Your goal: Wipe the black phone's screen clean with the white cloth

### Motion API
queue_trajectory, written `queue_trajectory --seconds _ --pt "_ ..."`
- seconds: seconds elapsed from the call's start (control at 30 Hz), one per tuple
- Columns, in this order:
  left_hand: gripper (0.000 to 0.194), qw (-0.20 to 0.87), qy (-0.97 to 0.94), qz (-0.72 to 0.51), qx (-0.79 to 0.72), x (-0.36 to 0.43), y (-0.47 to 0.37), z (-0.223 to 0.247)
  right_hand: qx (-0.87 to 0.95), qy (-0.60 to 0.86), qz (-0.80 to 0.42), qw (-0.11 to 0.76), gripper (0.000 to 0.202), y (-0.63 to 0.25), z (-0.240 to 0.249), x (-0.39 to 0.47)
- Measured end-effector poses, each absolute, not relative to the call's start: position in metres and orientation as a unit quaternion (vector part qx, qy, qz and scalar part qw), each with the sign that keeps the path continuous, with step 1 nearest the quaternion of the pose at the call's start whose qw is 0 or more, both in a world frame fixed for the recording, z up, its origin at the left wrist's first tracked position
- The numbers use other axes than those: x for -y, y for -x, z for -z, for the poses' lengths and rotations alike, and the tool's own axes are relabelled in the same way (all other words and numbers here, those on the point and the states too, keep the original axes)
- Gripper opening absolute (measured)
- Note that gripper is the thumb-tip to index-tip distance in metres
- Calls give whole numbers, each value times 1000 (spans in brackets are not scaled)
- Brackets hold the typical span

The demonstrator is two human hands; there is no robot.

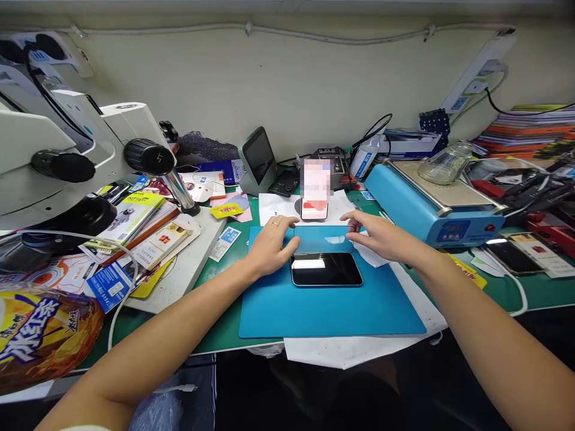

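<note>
A clear glass screen protector [321, 240] with thin dark edges is held up between my two hands, just beyond a smartphone [327, 270]. My left hand [273, 244], with a ring on one finger, pinches its left end. At the opposite end, the thumb and fingers of my right hand [374, 234] close on it. The phone lies flat and sideways, its dark screen facing up, on a blue mat [323, 314]. Light reflects off both the glass and the phone's screen.
Behind the mat stands a lit phone [315, 206], its screen partly blurred. A microscope [58, 161], papers and a large tea bottle [49, 335] crowd the left. To the right is a blue heating plate machine [431, 215] with a glass jar [447, 163] on top.
</note>
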State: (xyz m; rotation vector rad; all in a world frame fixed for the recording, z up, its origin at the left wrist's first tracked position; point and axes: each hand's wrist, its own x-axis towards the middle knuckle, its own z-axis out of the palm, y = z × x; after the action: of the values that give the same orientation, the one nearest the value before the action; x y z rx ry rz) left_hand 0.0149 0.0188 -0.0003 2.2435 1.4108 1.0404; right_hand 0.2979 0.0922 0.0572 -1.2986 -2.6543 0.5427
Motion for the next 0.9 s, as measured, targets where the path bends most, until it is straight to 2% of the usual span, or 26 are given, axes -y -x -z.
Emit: queue_trajectory --seconds 0.17,0.3,0.53,0.57,0.73,0.9 --pt "33 151 -784 -400 -450 -17 -13 -1 901 380 -144 153 36 -303 -66 -66" --pt "46 160 -807 -397 -407 -16 -11 0 915 331 -22 231 30 -308 -65 -37" --pt "92 171 -862 -321 -353 -12 -15 1 914 275 89 284 33 -306 -43 -7" --pt "93 166 -867 -311 -351 -11 -16 0 913 267 96 294 34 -305 -39 -6" --pt "71 143 -872 -303 -357 -10 -17 -1 908 268 71 313 42 -301 -29 -1" --pt "80 96 -871 -331 -350 -11 -16 0 870 293 101 384 73 -296 -28 5"
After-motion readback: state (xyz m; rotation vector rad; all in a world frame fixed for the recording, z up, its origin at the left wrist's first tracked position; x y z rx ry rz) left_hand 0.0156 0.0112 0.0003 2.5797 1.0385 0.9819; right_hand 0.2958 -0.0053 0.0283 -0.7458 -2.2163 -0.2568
